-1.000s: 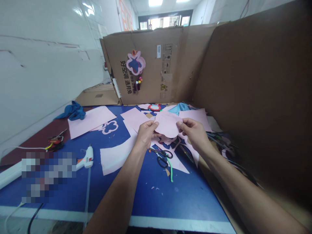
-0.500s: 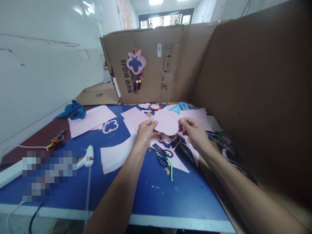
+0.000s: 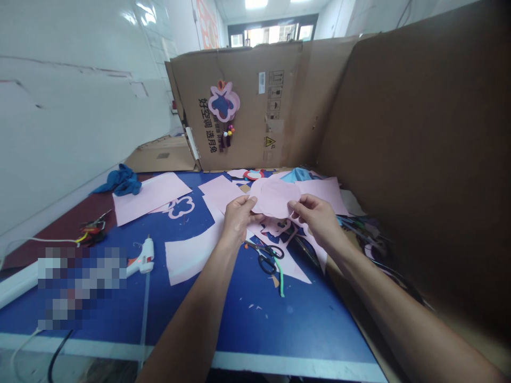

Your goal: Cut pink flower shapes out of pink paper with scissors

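Observation:
Above the table, two rounded pink paper cutouts overlap between my hands. My left hand (image 3: 239, 214) pinches the left cutout (image 3: 256, 192) at its left edge, thumb on top. My right hand (image 3: 315, 213) pinches the lower right edge of the front cutout (image 3: 279, 197), which covers most of the other. Below the hands lie black-handled scissors (image 3: 275, 251), partly open, beside a bright green strip (image 3: 281, 281). Several pink paper scraps (image 3: 275, 226) lie under and behind the cutouts.
A white glue gun (image 3: 147, 256) stands at the left on the blue table (image 3: 279, 330). Pink sheets (image 3: 149, 194) and a blue cloth (image 3: 123, 180) lie further back. Cardboard walls (image 3: 247, 117) rise behind and right; a pink flower-shaped ornament (image 3: 223, 101) hangs on the back one.
The pink cutouts, nearly lined up before, have slid apart sideways, so two outlines show. My right hand has shifted slightly left and down along the edge.

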Demonstrator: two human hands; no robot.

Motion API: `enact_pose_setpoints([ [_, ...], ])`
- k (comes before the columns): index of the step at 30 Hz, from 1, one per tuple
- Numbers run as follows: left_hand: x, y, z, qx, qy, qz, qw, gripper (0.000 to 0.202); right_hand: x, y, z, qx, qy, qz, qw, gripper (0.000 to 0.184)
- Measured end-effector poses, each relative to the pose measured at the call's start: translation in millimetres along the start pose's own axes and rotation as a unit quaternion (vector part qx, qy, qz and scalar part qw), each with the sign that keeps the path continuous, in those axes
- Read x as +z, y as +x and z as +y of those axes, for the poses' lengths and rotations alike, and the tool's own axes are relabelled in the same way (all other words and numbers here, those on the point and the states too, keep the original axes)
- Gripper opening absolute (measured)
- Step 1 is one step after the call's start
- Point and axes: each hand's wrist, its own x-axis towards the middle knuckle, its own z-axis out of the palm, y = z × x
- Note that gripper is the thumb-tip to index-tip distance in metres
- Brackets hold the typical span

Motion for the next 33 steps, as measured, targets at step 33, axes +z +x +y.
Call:
enact_pose_setpoints([
  [33, -0.2, 3, -13, -0.061, 0.010, 0.014, 0.998, 0.011, -27, 8, -7, -0.025, 0.071, 0.144, 0.987, 0.019],
])
